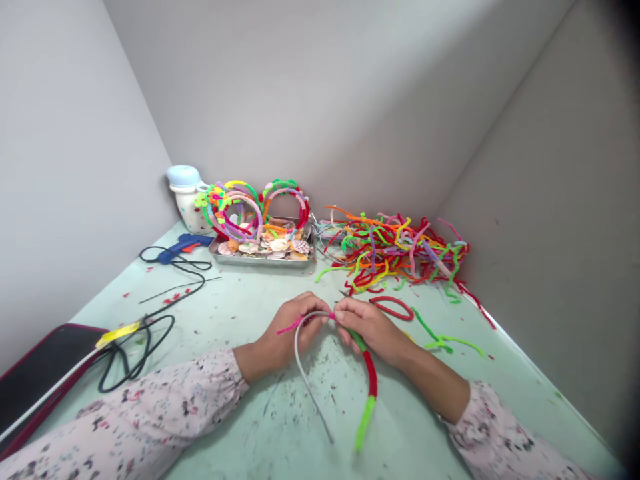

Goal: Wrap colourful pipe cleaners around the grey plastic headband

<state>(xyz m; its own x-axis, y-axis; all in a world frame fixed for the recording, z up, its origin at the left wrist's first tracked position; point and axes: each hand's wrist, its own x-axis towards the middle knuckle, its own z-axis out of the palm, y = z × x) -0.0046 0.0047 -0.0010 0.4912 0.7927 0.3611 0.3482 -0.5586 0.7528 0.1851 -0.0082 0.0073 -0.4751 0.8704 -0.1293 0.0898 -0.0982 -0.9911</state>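
Observation:
My left hand (287,333) and my right hand (373,327) meet over the pale green table (260,413). Both pinch a grey headband (304,370) that arches toward me. My left hand's fingers close on its top, where a pink pipe cleaner (293,325) sticks out to the left. Fingers of my right hand are closed on the wrapped side, which is covered in green and red pipe cleaner (369,383) down to a light green end. The bare grey side runs down to its tip near me.
A heap of coloured pipe cleaners (395,250) lies at the back right. A metal tray (263,259) holds shells and finished headbands (250,207). A blue glue gun (183,245) with black cord, a white jar (187,197) and a dark tablet (40,367) are at left.

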